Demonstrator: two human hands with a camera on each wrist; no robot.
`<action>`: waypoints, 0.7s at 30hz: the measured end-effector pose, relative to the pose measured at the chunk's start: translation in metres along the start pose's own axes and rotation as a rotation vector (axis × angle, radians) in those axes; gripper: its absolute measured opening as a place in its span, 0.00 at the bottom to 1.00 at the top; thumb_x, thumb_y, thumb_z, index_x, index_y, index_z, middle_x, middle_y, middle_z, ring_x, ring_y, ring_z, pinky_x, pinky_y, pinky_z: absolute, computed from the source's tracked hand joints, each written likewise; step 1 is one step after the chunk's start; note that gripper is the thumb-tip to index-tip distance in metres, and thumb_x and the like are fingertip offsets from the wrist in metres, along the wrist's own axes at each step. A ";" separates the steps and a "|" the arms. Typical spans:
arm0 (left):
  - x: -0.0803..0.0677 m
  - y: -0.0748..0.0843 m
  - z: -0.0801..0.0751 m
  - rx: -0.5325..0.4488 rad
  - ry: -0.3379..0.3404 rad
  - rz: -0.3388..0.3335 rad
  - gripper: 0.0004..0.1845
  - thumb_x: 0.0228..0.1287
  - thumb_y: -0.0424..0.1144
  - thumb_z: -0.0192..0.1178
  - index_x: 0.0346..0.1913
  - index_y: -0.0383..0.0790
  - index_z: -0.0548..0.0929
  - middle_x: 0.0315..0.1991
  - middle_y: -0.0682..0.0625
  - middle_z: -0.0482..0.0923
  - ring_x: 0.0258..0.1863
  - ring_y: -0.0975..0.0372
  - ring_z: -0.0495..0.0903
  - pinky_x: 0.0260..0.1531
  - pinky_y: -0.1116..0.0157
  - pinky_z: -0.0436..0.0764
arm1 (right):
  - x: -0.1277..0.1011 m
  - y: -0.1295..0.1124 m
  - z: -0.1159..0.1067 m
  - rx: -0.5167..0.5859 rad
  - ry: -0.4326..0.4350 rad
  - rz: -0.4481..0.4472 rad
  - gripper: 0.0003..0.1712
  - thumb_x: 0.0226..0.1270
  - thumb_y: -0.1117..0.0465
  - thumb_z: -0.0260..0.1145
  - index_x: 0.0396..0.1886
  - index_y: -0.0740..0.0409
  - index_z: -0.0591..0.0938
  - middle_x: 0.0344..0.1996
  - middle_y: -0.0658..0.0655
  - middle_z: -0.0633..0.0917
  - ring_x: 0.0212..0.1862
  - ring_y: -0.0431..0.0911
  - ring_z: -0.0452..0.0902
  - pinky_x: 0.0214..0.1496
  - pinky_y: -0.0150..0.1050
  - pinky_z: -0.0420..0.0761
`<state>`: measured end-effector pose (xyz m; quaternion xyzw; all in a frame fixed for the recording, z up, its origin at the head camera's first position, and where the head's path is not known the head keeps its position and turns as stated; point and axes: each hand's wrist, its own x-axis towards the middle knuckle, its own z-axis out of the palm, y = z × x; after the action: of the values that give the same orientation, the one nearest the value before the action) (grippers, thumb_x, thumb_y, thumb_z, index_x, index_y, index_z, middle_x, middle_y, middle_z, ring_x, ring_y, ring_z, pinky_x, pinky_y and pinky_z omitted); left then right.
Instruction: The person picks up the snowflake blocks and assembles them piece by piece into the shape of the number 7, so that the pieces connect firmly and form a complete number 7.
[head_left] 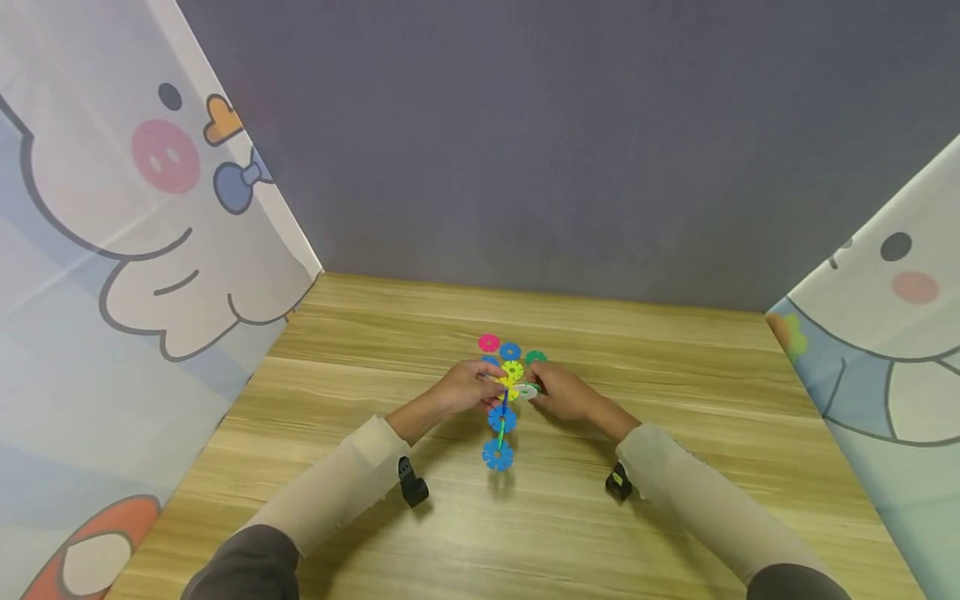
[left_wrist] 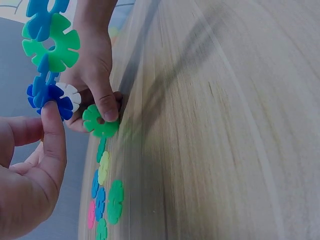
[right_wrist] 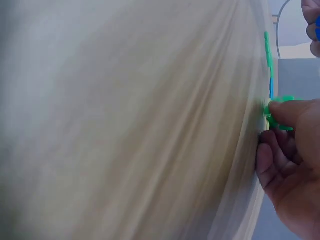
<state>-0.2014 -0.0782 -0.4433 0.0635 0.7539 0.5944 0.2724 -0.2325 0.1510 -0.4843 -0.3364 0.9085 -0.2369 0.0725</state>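
Note:
My left hand pinches a dark blue slotted disc between thumb and fingers. That disc belongs to a chain of interlocking snowflake discs, with a bright green disc and blue discs reaching toward me above the table. A white disc shows beside the dark blue one. My right hand grips a green disc with its thumb on the disc's edge, low over the table. In the right wrist view this green disc is partly covered by the thumb.
Loose discs lie flat just beyond the hands: a pink disc, a blue disc, a green disc and a yellow disc. Beneath is a wood-grain table. A grey wall stands behind, with cartoon-printed panels at both sides.

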 end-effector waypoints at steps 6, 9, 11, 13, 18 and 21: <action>0.001 -0.001 0.001 0.000 0.005 -0.006 0.16 0.66 0.33 0.59 0.56 0.35 0.76 0.32 0.47 0.82 0.26 0.63 0.82 0.37 0.62 0.86 | -0.008 0.003 -0.006 0.034 0.007 0.063 0.09 0.70 0.59 0.61 0.29 0.52 0.73 0.19 0.47 0.69 0.23 0.38 0.61 0.26 0.30 0.64; 0.001 -0.001 0.002 -0.004 -0.004 -0.004 0.16 0.66 0.33 0.59 0.56 0.35 0.76 0.32 0.47 0.82 0.26 0.64 0.82 0.37 0.62 0.86 | -0.012 0.004 -0.008 0.074 0.020 0.089 0.05 0.69 0.58 0.61 0.39 0.55 0.79 0.19 0.46 0.71 0.21 0.37 0.61 0.24 0.29 0.65; 0.001 -0.001 0.001 -0.008 -0.010 -0.002 0.17 0.67 0.33 0.58 0.57 0.35 0.76 0.32 0.47 0.82 0.26 0.64 0.82 0.37 0.62 0.86 | -0.015 0.006 -0.009 0.106 0.029 0.100 0.13 0.68 0.57 0.63 0.49 0.57 0.79 0.19 0.46 0.72 0.20 0.36 0.61 0.23 0.29 0.65; 0.002 -0.001 0.002 -0.013 -0.014 -0.001 0.17 0.67 0.33 0.58 0.57 0.35 0.75 0.32 0.48 0.82 0.26 0.64 0.82 0.38 0.62 0.86 | -0.018 0.007 -0.010 0.137 0.045 0.103 0.19 0.67 0.57 0.64 0.56 0.58 0.77 0.19 0.45 0.74 0.20 0.35 0.62 0.23 0.29 0.66; 0.004 -0.003 0.002 -0.013 -0.014 0.001 0.17 0.66 0.33 0.59 0.57 0.35 0.75 0.33 0.48 0.83 0.27 0.64 0.82 0.39 0.62 0.86 | -0.025 0.008 -0.013 0.228 0.071 0.095 0.17 0.68 0.59 0.62 0.55 0.56 0.77 0.17 0.46 0.75 0.17 0.36 0.66 0.19 0.30 0.69; 0.006 -0.004 0.002 -0.008 -0.015 0.005 0.18 0.66 0.33 0.59 0.57 0.36 0.75 0.32 0.48 0.83 0.27 0.64 0.82 0.39 0.62 0.86 | -0.028 0.007 -0.015 0.312 0.064 0.119 0.16 0.70 0.59 0.60 0.55 0.54 0.76 0.17 0.48 0.77 0.17 0.38 0.71 0.19 0.32 0.73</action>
<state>-0.2044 -0.0754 -0.4490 0.0687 0.7494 0.5977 0.2766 -0.2197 0.1793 -0.4757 -0.2592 0.8809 -0.3808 0.1088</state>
